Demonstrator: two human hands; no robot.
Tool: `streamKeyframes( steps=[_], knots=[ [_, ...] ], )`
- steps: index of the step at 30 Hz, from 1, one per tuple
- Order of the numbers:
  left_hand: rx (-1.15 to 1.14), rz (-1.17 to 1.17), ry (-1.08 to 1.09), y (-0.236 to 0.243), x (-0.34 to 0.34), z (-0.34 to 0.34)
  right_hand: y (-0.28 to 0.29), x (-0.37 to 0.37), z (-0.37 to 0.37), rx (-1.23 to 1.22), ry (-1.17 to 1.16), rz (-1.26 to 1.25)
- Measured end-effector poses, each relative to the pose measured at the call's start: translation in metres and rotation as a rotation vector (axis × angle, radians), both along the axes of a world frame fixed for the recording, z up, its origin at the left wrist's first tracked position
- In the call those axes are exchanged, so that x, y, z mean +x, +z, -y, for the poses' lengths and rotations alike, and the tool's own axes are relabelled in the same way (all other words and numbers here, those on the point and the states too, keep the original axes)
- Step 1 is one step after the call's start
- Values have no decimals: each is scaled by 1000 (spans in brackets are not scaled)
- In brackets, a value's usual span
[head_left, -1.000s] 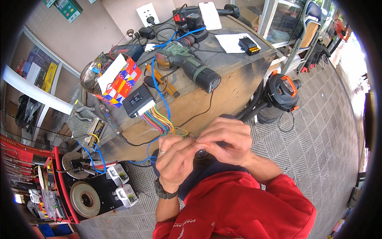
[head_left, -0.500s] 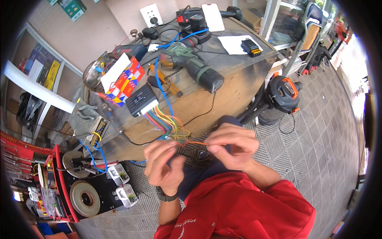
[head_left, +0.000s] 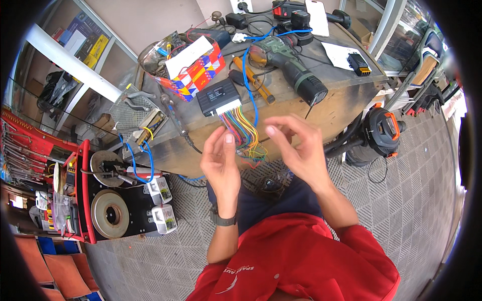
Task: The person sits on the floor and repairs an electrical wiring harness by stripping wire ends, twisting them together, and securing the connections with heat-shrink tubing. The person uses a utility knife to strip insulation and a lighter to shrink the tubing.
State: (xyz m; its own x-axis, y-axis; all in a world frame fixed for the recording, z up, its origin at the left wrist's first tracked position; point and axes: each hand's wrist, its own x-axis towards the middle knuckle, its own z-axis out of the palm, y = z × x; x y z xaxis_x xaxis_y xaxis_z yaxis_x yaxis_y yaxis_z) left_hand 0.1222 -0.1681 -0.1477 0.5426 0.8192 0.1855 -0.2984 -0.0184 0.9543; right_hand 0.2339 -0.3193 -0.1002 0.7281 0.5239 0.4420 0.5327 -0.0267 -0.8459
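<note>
A black control box (head_left: 219, 93) rests on the workbench (head_left: 354, 90) near its front, with a bundle of multicoloured wires (head_left: 243, 125) trailing from its white connector over the edge. My left hand (head_left: 219, 155) is curled at the left of the bundle, thumb and fingers close together; what they hold is hidden. My right hand (head_left: 301, 148) is at the bundle's right, thumb and index finger apart and holding nothing visible. Thin loose wire ends (head_left: 255, 155) dangle between my hands. A soldering iron (head_left: 175, 118) lies left of the box, and a blue cable (head_left: 248, 70) runs behind it.
Behind are a green drill (head_left: 286, 67), a colourful box (head_left: 198, 72), a phone (head_left: 317, 17), screwdrivers and a small module (head_left: 358, 63). A red tool cart (head_left: 85, 193) stands left, a vacuum (head_left: 374, 135) right. Sunglasses (head_left: 270, 184) show below my hands.
Both hands have parted and risen toward the box. The orange wire stretched between them half a second ago is no longer pinched by my right hand. The view has shifted, moving the bench rightward.
</note>
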Motion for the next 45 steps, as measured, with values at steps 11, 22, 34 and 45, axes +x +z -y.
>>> streamKeyframes(
  steps=[11,22,34,45],
  knots=[
    [-266,128,-72,7,30,0,12,9,-40,-106,56,50],
    [-274,117,-12,8,40,-1,0,12,-38,-74,12,125],
    [-303,144,-57,8,36,-2,10,13,-38,-109,90,-58],
    [-280,142,-78,0,36,-9,23,16,-38,-202,139,-71]
  ],
)
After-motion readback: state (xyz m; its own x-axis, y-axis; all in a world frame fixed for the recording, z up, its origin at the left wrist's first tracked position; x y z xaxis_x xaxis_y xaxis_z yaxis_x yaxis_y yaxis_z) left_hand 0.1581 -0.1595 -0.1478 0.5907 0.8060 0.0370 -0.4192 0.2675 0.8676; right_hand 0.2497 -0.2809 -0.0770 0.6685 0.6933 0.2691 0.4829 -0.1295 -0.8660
